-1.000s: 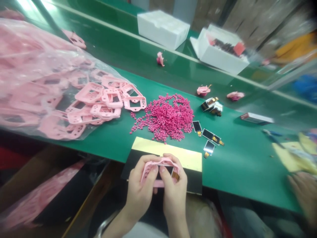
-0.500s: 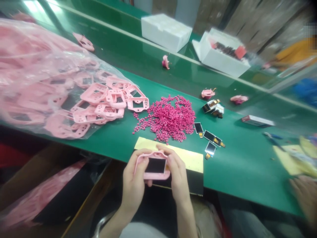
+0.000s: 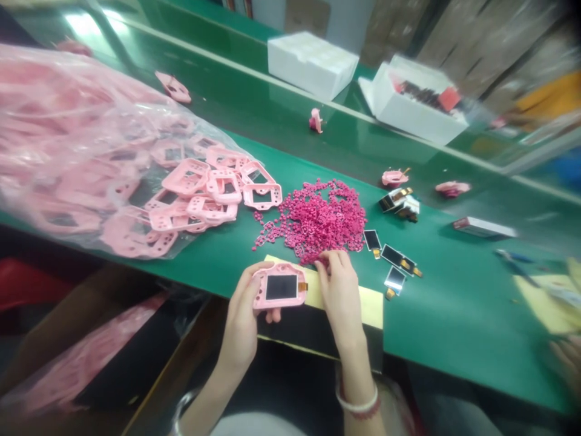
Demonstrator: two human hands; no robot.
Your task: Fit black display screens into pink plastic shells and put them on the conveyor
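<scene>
Parted from the frame, the right hand (image 3: 340, 297) now rests its fingertips at the near edge of the pile of small magenta plastic pieces (image 3: 322, 221), closure unclear, while the left hand (image 3: 240, 327) clamps the pink plastic frame (image 3: 262, 289) by its rim, properly clear of the display screen (image 3: 281, 287).

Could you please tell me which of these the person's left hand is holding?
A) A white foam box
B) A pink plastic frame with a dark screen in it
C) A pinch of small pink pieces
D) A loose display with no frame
B: the left hand grips the pink plastic frame by its edge, with the dark screen showing in its opening.
</scene>
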